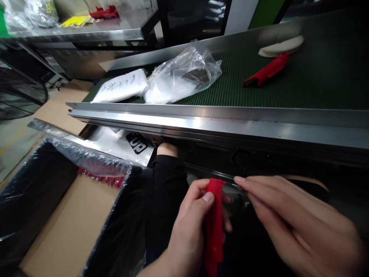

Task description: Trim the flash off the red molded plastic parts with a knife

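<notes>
My left hand [191, 223] is closed around a long, narrow red plastic part [214, 219], its thumb pressed on the front face. The part stands almost upright, and its lower end runs out of the picture. To the right, my right hand [294, 219] is in a pinch, its fingertips level with the part's top. A thin metal piece [235, 185] shows at those fingertips, pointing toward a small red sliver on the part's top edge. Its full shape is hidden by the fingers. Both hands are above my lap.
A green conveyor belt [230, 88] with a metal rail [201, 121] crosses ahead, carrying plastic bags [184, 77], another red part [266, 71] and a pale curved piece [281, 46]. A lined box [66, 227] stands left, near a fan [20, 90]. A metal table [123, 30] is behind.
</notes>
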Demonstrator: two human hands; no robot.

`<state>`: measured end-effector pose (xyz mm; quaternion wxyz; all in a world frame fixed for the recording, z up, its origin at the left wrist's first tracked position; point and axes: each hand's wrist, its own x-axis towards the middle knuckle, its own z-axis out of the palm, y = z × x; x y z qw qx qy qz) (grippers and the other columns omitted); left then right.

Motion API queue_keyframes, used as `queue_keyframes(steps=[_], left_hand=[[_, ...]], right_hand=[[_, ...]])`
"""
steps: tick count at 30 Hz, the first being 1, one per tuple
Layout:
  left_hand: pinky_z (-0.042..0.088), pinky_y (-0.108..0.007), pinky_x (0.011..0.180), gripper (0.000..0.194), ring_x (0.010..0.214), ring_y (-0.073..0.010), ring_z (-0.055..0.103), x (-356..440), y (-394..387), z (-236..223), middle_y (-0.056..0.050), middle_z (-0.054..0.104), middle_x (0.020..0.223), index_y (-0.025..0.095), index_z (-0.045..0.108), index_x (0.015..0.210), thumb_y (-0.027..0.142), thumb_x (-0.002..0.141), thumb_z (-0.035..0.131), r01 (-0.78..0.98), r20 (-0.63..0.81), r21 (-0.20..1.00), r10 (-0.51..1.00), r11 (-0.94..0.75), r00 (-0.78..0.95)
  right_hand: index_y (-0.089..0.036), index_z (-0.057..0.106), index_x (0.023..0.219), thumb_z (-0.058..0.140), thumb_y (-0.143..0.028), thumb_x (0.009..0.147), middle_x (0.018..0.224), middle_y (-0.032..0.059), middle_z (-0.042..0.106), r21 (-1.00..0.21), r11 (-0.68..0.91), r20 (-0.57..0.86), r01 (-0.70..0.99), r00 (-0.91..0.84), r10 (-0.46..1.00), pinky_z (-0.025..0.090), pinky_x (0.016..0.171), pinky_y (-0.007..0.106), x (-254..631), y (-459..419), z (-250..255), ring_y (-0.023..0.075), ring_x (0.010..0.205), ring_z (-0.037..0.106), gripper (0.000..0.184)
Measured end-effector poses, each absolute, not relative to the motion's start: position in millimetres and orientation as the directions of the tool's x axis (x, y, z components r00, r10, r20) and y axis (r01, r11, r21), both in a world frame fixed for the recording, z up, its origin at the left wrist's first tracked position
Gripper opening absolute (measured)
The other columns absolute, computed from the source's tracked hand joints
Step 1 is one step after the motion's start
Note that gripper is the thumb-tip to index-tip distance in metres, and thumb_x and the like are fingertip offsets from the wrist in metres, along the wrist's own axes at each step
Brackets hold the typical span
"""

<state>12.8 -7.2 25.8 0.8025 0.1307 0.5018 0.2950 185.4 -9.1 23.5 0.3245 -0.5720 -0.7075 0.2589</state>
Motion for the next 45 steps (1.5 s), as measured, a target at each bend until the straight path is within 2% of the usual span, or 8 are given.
queue_keyframes(steps=[3, 7, 13, 18, 22, 29, 37, 45], left_hand=[[0.037, -0.018, 0.047, 0.031, 0.055, -0.0116, 0.048, 12, -6, 26, -0.005, 0.058, 0.068, 0.015, 0.052, 0.107, 0.042, 0.095, 0.043, -0.35, -0.735, 0.494, 0.597, 0.796, 0.321], [0.036, -0.019, 0.047, 0.031, 0.055, -0.0118, 0.047, 11, -5, 25, -0.004, 0.058, 0.069, 0.017, 0.052, 0.106, 0.043, 0.094, 0.043, -0.336, -0.74, 0.488, 0.586, 0.806, 0.331], [0.035, -0.02, 0.047, 0.031, 0.056, -0.0128, 0.047, 10, -4, 22, -0.004, 0.057, 0.069, 0.018, 0.05, 0.107, 0.045, 0.095, 0.043, -0.319, -0.754, 0.482, 0.572, 0.816, 0.323], [0.036, -0.02, 0.047, 0.029, 0.056, -0.0125, 0.048, 11, -5, 23, -0.004, 0.058, 0.071, 0.018, 0.051, 0.107, 0.043, 0.095, 0.043, -0.332, -0.749, 0.486, 0.581, 0.809, 0.32], [0.037, -0.018, 0.049, 0.029, 0.057, -0.0116, 0.049, 12, -5, 27, -0.003, 0.058, 0.07, 0.018, 0.053, 0.109, 0.042, 0.095, 0.045, -0.338, -0.757, 0.479, 0.577, 0.81, 0.308], [0.042, -0.019, 0.054, 0.028, 0.057, -0.011, 0.053, 12, -5, 30, -0.004, 0.06, 0.074, 0.016, 0.055, 0.107, 0.039, 0.095, 0.046, -0.335, -0.741, 0.521, 0.611, 0.785, 0.279], [0.036, -0.019, 0.048, 0.034, 0.055, -0.0122, 0.048, 13, -6, 26, -0.004, 0.057, 0.067, 0.016, 0.051, 0.11, 0.045, 0.095, 0.043, -0.335, -0.737, 0.481, 0.58, 0.81, 0.347], [0.035, -0.019, 0.046, 0.034, 0.054, -0.0122, 0.047, 13, -5, 27, -0.004, 0.057, 0.066, 0.017, 0.051, 0.111, 0.045, 0.094, 0.042, -0.33, -0.731, 0.489, 0.586, 0.807, 0.35]], right_hand=[[-0.032, 0.059, 0.128, 0.055, -0.025, 0.092, 0.105, 0.0011, 0.068, -0.829, 0.033, -0.016, 0.559, -0.083, 0.996, 0.059, 0.073, 0.015, 194, -15, 19, 0.0117, 0.084, 0.068, 0.036], [-0.035, 0.055, 0.127, 0.049, -0.029, 0.096, 0.088, -0.0003, 0.062, -0.934, -0.343, -0.358, 0.102, -0.268, 0.894, 0.054, 0.058, 0.012, 200, -9, 16, 0.0069, 0.068, 0.062, 0.032], [-0.049, 0.038, 0.139, 0.043, -0.034, 0.098, 0.082, -0.0024, 0.054, -0.814, -0.526, -0.386, -0.246, -0.447, 0.807, 0.052, 0.056, 0.019, 198, 1, 15, 0.0062, 0.062, 0.054, 0.044], [-0.036, 0.051, 0.13, 0.052, -0.028, 0.095, 0.089, -0.0024, 0.066, -0.961, -0.226, -0.253, 0.162, -0.173, 0.952, 0.056, 0.063, 0.013, 191, -2, 16, 0.0064, 0.07, 0.065, 0.035], [-0.025, 0.062, 0.118, 0.058, -0.013, 0.09, 0.112, -0.0009, 0.066, -0.828, 0.121, 0.073, 0.548, -0.107, 0.992, 0.052, 0.086, 0.01, 185, -7, 18, 0.0074, 0.099, 0.064, 0.031], [-0.012, 0.06, 0.123, 0.056, 0.003, 0.083, 0.113, 0.0063, 0.063, -0.646, 0.385, 0.285, 0.659, -0.26, 0.923, 0.047, 0.098, 0.028, 184, -9, 20, 0.0143, 0.107, 0.057, 0.043], [-0.011, 0.06, 0.122, 0.058, 0.002, 0.081, 0.115, 0.0088, 0.063, -0.607, 0.412, 0.263, 0.68, -0.318, 0.911, 0.047, 0.099, 0.033, 188, -8, 21, 0.0174, 0.107, 0.058, 0.043], [-0.023, 0.066, 0.112, 0.061, -0.033, 0.087, 0.1, 0.0077, 0.068, -0.625, 0.352, 0.277, 0.697, -0.224, 0.934, 0.059, 0.076, 0.039, 177, -1, 20, 0.0234, 0.092, 0.065, 0.027]])
